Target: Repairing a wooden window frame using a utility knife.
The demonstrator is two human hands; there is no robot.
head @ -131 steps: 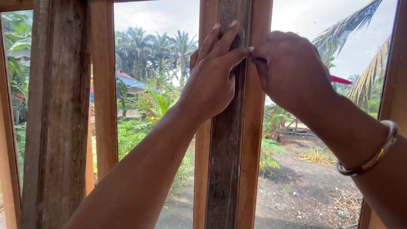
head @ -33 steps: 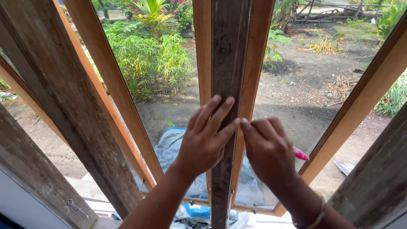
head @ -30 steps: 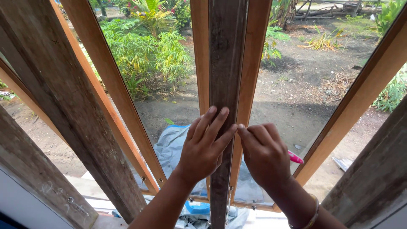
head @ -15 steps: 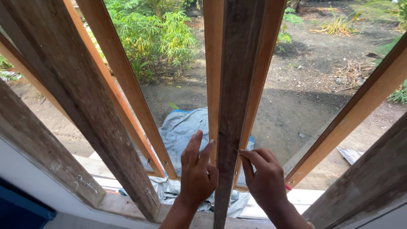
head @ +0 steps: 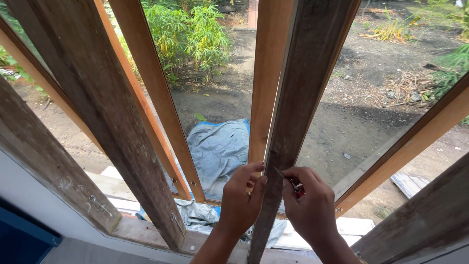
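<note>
A weathered plank (head: 298, 117) stands upright in a wooden window frame (head: 161, 107), dirt yard and a grey tarp (head: 217, 146) beyond. At six o'clock, the left hand (head: 242, 200) presses curled fingers on the plank's left edge; the right hand (head: 310, 208) grips a thin blade (head: 282, 175) against it. Open gaps flank the plank. Both hands have slid lower.

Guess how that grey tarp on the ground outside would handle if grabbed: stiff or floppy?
Probably floppy: the grey tarp lies crumpled in soft folds on the dirt. Likely light for its spread, since it looks thin. It would probably drag and bunch rather than slide as one piece.
</note>
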